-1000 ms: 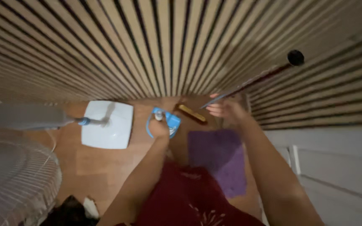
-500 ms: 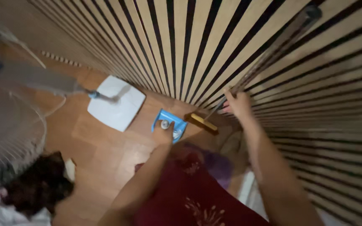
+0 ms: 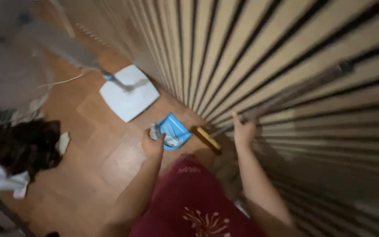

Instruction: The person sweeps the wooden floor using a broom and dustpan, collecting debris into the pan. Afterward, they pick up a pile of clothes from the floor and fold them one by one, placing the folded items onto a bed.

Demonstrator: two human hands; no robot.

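My left hand (image 3: 152, 142) grips the upright handle of a blue dustpan (image 3: 173, 129) that rests on the wooden floor. My right hand (image 3: 244, 130) is closed around the long thin handle of a broom (image 3: 286, 93). The broom's yellow-brown brush head (image 3: 206, 138) sits on the floor just right of the dustpan, close to the slatted wall (image 3: 242, 48). The handle slants up to the right along the wall. My dark red garment (image 3: 194, 202) fills the lower middle of the view.
A standing fan's white square base (image 3: 129, 98) sits on the floor left of the dustpan, with its pole and blurred grille at upper left. A pile of dark and white cloth (image 3: 12, 153) lies at the left edge.
The view has swung and tilted, so the wall now fills the right. The dustpan and brush head stay close together on the floor. The purple mat has passed out of sight.
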